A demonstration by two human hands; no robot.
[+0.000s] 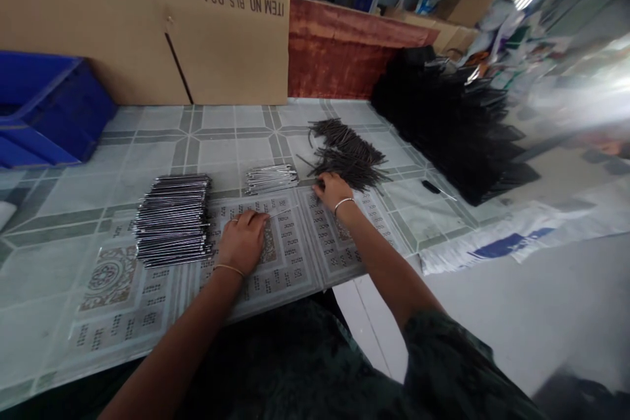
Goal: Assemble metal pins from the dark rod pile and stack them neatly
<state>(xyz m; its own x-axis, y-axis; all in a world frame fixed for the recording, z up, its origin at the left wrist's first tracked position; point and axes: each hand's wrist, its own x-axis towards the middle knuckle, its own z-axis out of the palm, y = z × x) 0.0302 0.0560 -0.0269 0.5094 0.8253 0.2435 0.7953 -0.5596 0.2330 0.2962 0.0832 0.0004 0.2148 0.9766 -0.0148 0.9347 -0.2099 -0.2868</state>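
My left hand [243, 239] rests low over the patterned sheet, fingers closed on a thin silvery metal rod [283, 212] that points to the right. At the near edge of a loose pile of thin dark tubes [352, 154] is my right hand [333, 189]; its fingers are curled together, and whatever lies between them is too small to make out. Just beyond my hands, a small bundle of bare silvery rods [272, 179] lies on the table. Left of my left hand is a big neat stack of dark, shiny rods [173, 220] with silvery ends.
A blue plastic bin [54, 108] stands at the left, before a large cardboard panel [236, 52]. A big black heap [443, 118] fills the table's right side. Near it lies a small black-handled tool [431, 187]. White plastic sheeting [457, 256] hangs by the right edge.
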